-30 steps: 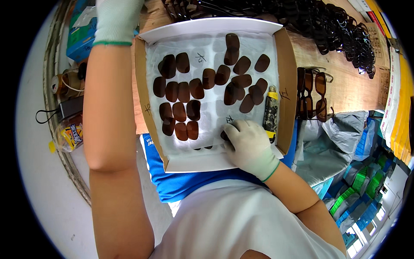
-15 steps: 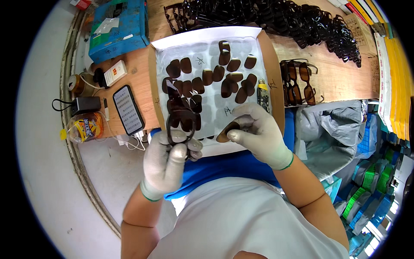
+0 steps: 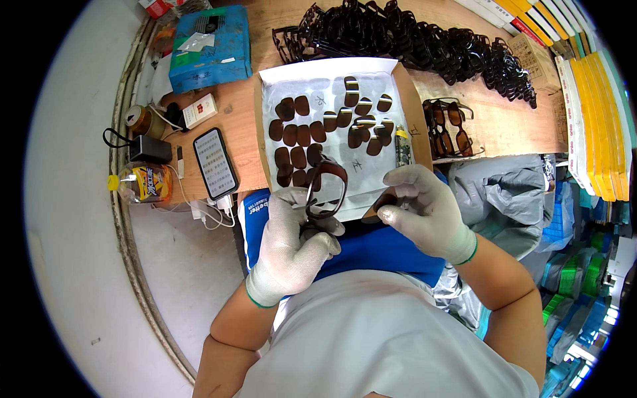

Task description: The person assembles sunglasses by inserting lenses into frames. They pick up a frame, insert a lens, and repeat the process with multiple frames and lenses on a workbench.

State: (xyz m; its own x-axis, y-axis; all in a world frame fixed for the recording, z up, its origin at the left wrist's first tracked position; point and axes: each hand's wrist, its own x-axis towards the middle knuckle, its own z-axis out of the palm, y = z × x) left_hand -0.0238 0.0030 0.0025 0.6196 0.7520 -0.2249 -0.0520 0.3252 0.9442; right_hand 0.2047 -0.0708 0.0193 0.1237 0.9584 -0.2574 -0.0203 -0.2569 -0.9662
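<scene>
Since half a second ago both hands have drawn back from the tray [image 3: 405,93] toward the body, and the frame [image 3: 326,188] has tipped up so its dark rim stands open over the tray's near edge. The left hand [image 3: 292,242], in a white knit glove with a green cuff, is clenched around the frame's lower part, fingers curled tight over it. The right hand [image 3: 421,211], gloved alike, pinches a small brown lens [image 3: 385,201] between thumb and fingertips, just right of the frame and not touching it. The frame is glossy dark brown plastic, rounded; the lens is a smooth oval. Just beyond the frame, the tray is a shallow cardboard box lined with white paper, holding rows of brown oval lenses [image 3: 298,136] and a small bottle [image 3: 401,146] along its right wall. Left of the tray lie a phone [image 3: 215,162], a dark charger [image 3: 149,149] and a yellow-labelled jar [image 3: 142,184]; a blue box [image 3: 211,48] sits at its far left. Beyond the tray a long heap of dark frames [image 3: 411,40] runs across the wooden bench, and finished glasses [image 3: 448,126] lie to the right.
</scene>
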